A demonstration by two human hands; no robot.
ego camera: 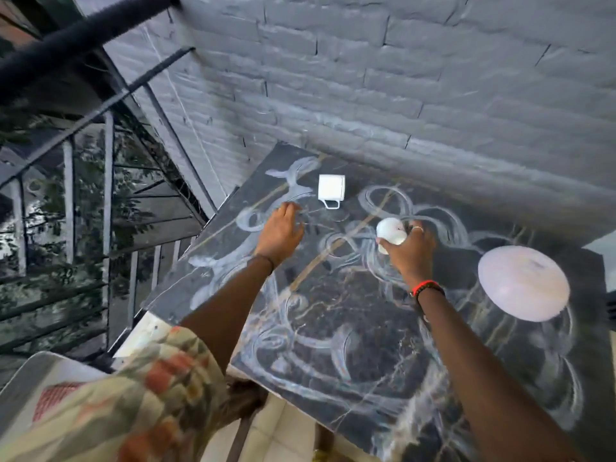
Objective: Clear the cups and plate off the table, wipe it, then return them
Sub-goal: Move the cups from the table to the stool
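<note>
Table (350, 328) shows wipe streaks; plate (523, 283) and one cup (331, 191) returned; right hand (413, 253) fingers wrap second cup (390, 232), left hand (280, 233) fingers loosely spread, empty.

No readable text, label, brand, number or sign shows anywhere in the view.
</note>
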